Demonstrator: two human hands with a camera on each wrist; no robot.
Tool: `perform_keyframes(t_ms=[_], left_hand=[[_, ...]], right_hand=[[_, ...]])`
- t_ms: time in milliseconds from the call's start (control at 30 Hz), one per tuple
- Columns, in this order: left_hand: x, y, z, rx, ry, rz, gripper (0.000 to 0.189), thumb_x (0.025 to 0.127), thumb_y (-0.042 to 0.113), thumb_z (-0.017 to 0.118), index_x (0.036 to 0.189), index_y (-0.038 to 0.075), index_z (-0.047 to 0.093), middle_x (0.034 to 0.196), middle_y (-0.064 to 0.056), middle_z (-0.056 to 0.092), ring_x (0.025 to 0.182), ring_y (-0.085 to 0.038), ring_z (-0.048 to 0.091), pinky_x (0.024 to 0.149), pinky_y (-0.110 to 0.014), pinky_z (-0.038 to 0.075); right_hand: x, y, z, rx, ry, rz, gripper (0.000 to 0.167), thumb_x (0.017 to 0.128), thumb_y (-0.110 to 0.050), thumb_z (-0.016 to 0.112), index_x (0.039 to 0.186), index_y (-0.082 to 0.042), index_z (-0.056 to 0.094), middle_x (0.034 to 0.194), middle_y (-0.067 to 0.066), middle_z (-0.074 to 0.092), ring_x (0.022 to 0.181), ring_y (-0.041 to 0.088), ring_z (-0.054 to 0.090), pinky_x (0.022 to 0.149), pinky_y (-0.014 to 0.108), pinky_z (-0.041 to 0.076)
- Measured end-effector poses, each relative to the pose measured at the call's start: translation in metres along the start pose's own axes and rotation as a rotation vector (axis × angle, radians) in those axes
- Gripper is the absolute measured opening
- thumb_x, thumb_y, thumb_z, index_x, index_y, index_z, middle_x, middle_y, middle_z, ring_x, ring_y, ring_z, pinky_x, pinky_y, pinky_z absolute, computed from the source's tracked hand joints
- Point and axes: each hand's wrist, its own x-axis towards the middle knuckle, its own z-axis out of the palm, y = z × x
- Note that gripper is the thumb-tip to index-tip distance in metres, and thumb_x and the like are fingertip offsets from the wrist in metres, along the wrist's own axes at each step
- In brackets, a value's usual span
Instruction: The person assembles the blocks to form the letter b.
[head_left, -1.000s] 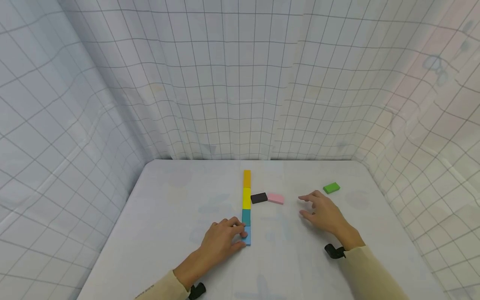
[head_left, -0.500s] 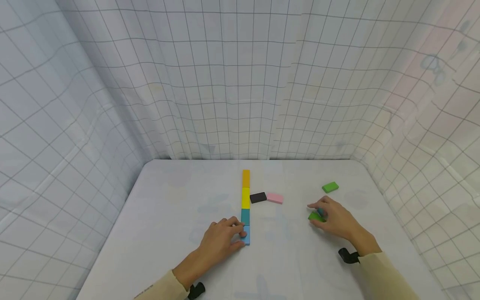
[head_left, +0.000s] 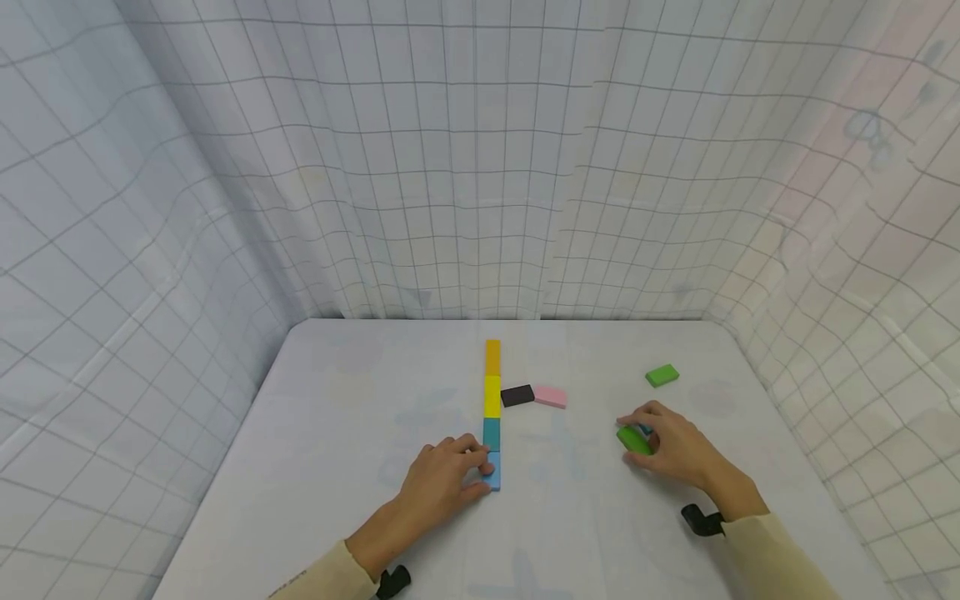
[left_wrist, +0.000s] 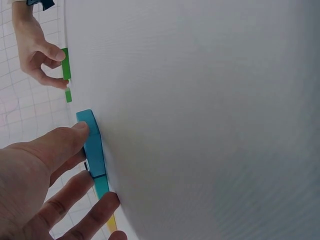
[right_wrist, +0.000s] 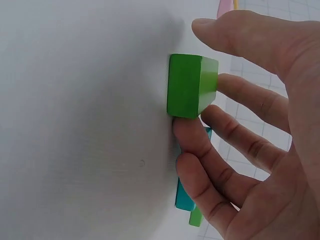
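In the head view my left hand [head_left: 447,479] holds the light blue block [head_left: 495,479], the nearest in a straight row. Its thumb is at the block's near end, as the left wrist view also shows. Beyond it follow a teal block [head_left: 491,434], a yellow block [head_left: 492,397] and an orange-yellow block [head_left: 492,357], end to end. My right hand [head_left: 675,446] has its thumb and fingers curled round a green block [right_wrist: 185,87] on the right of the table. A teal-blue block [right_wrist: 185,195] lies just behind it, partly hidden by the fingers.
A black block [head_left: 517,396] lies right of the yellow one, with a pink block [head_left: 551,397] against its end. Another green block [head_left: 662,376] lies farther back on the right. Grid-patterned curtains [head_left: 480,208] enclose the white table [head_left: 360,375].
My right hand has moved right and towards me, its fingers coming round the green block that it hid before. The green block has turned slightly. My left hand and the row stay put.
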Motion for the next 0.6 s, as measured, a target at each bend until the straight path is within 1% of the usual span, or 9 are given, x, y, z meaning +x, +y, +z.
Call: perform_keyframes(t_ms=[133, 200, 433, 600], left_hand=[[-0.0005, 0.0006, -0.0002, -0.004, 0.011, 0.006, 0.016, 0.094, 0.031, 0.1, 0.106, 0.028, 0.09, 0.13, 0.005, 0.082, 0.104, -0.023, 0.077, 0.08, -0.043, 0.06], [-0.0011, 0.001, -0.0008, -0.005, 0.013, 0.005, 0.016, 0.094, 0.03, 0.1, 0.106, 0.028, 0.09, 0.13, 0.005, 0.082, 0.104, -0.023, 0.077, 0.08, -0.043, 0.06], [-0.0017, 0.0015, -0.0011, 0.002, 0.002, -0.001, 0.016, 0.095, 0.032, 0.1, 0.107, 0.028, 0.09, 0.13, 0.004, 0.081, 0.104, -0.022, 0.077, 0.081, -0.044, 0.061], [-0.0015, 0.0011, -0.0003, 0.007, -0.003, -0.005, 0.017, 0.095, 0.033, 0.099, 0.108, 0.029, 0.09, 0.13, 0.005, 0.081, 0.103, -0.022, 0.076, 0.081, -0.045, 0.06]], right_hand=[[-0.0007, -0.0005, 0.0008, 0.052, 0.007, -0.012, 0.054, 0.093, -0.023, 0.101, 0.142, -0.011, 0.082, 0.136, 0.013, 0.073, 0.088, 0.003, 0.062, 0.078, 0.026, 0.057], [-0.0005, -0.0005, 0.0013, 0.083, 0.006, -0.006, 0.055, 0.092, -0.022, 0.102, 0.142, -0.012, 0.082, 0.137, 0.013, 0.073, 0.089, 0.004, 0.064, 0.079, 0.025, 0.058], [-0.0008, 0.0054, 0.0038, 0.173, -0.033, -0.023, 0.06, 0.09, -0.016, 0.102, 0.145, -0.01, 0.079, 0.143, 0.017, 0.07, 0.09, 0.004, 0.066, 0.082, 0.025, 0.06], [-0.001, 0.0071, 0.0052, 0.209, -0.055, -0.023, 0.062, 0.09, -0.01, 0.101, 0.147, -0.01, 0.077, 0.143, 0.015, 0.069, 0.088, 0.003, 0.066, 0.083, 0.024, 0.06]])
